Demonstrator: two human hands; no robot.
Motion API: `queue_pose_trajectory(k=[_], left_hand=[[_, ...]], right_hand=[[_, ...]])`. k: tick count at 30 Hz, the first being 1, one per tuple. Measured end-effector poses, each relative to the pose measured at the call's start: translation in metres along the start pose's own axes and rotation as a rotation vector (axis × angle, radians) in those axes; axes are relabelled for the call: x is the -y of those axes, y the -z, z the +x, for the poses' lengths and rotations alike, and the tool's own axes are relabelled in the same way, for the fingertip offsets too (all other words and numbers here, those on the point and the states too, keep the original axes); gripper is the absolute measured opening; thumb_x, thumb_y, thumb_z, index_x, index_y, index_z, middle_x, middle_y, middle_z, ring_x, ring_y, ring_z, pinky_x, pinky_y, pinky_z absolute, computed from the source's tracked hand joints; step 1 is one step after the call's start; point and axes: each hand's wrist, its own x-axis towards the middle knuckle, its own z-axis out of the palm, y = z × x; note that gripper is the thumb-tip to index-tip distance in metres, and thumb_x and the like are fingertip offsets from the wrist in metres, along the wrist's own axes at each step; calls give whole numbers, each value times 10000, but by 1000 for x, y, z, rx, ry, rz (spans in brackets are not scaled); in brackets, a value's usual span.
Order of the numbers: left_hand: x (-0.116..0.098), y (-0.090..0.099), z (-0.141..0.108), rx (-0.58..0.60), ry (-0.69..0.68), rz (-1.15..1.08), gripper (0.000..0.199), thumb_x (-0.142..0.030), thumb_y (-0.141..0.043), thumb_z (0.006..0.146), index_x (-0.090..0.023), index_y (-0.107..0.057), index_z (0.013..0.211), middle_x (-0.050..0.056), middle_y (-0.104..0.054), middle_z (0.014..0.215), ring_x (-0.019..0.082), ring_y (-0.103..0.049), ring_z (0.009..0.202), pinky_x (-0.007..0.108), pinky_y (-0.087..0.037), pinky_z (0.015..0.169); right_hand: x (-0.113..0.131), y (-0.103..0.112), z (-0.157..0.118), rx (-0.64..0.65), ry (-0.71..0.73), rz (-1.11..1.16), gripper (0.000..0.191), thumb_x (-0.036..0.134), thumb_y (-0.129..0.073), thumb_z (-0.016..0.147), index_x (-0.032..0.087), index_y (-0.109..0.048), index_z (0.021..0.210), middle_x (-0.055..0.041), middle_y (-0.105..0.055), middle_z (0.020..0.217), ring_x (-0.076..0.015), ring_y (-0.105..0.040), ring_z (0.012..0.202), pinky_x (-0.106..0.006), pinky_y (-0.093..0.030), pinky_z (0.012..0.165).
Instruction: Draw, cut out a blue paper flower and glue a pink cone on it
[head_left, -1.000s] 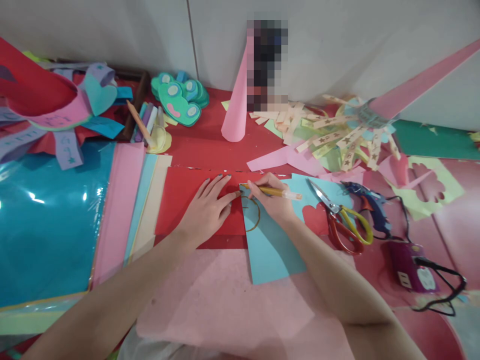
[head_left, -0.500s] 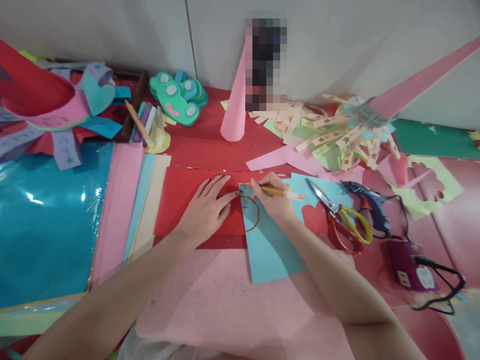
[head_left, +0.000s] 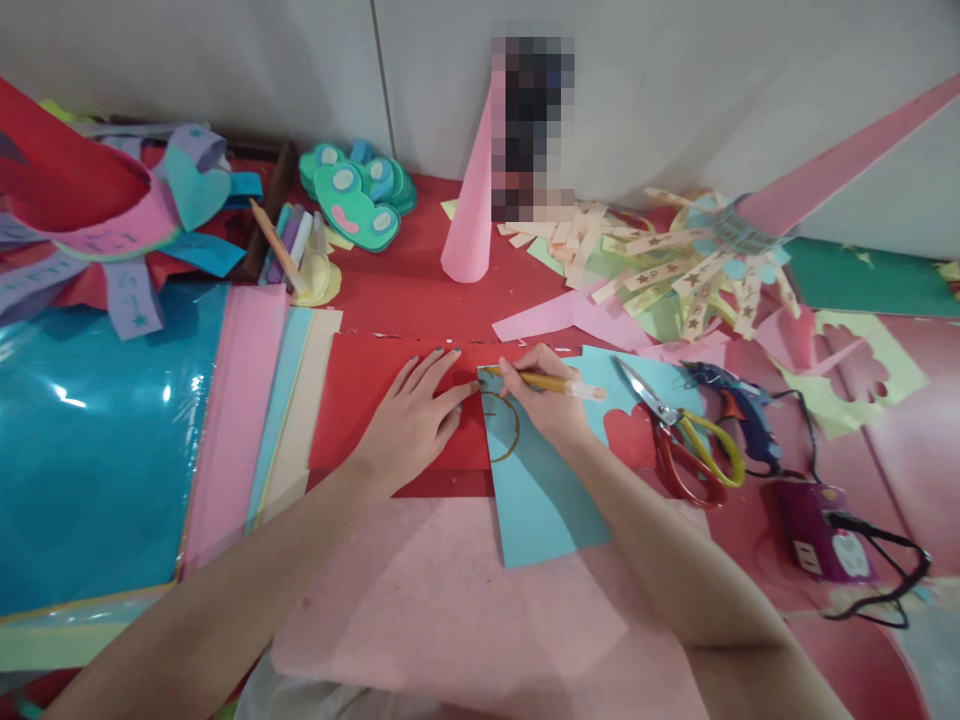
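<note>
My right hand [head_left: 546, 398] grips a gold marker pen [head_left: 551, 382], its tip at the upper left corner of a light blue paper sheet [head_left: 540, 500]. Below the tip, a brown curved line with a short stroke inside it is drawn at the sheet's left edge. My left hand [head_left: 420, 420] lies flat with fingers spread on a red paper [head_left: 352, 390], its thumb reaching the blue sheet's edge. Beside my right wrist is a red scalloped paper cutout [head_left: 628, 438], and open scissors [head_left: 664, 412] with red and yellow handles lie right of it.
A blue glue gun [head_left: 750, 415] and a purple power box [head_left: 821, 530] with black cords lie at right. Pink paper cone [head_left: 469, 230] stands at the back, near green frog-shaped cutouts [head_left: 352, 200]. Stacked coloured papers [head_left: 232, 430] fill the left; paper strips [head_left: 675, 265] lie back right.
Both hands stay almost where they were. The marker's tip is still at the blue sheet's upper left corner, with only a very slight shift of my right fingers.
</note>
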Motion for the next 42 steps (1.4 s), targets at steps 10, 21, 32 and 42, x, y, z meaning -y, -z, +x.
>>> queue_pose_trajectory(k=[10,21,32,42], left_hand=[[0,1,1,3,0,-3,356,-133,-443,887,-212,-597,1198,120,-433,1432,287,-370,1350,523,-333,1099],[0,1,1,9,8,-10,358,-134,-445,888,-208,-601,1201,128,-434,1429,295,-371,1349,527,-328,1100],[0,0,1,8,-1,0,360,-138,-437,891,-214,-600,1203,129,-424,1436,299,-366,1351,532,-331,1095],[0,0,0,11,8,-21,363,-132,-434,889,-216,-597,1203,117,-420,1442,292,-358,1357,533,-319,1102]], right_hand=[[-2,0,0,-32,-1,-33,278,350,-580,807,231,-414,618,55,-538,498,-111,-523,448,-252,-406,488],[-4,0,1,-12,-13,-17,285,371,-580,810,227,-410,632,58,-526,500,-106,-533,450,-246,-413,484],[-8,1,1,-55,32,-70,289,328,-554,816,221,-378,613,78,-450,486,-87,-493,425,-230,-374,473],[-9,2,3,-51,39,-62,271,301,-548,821,218,-392,616,81,-449,479,-77,-481,422,-221,-381,472]])
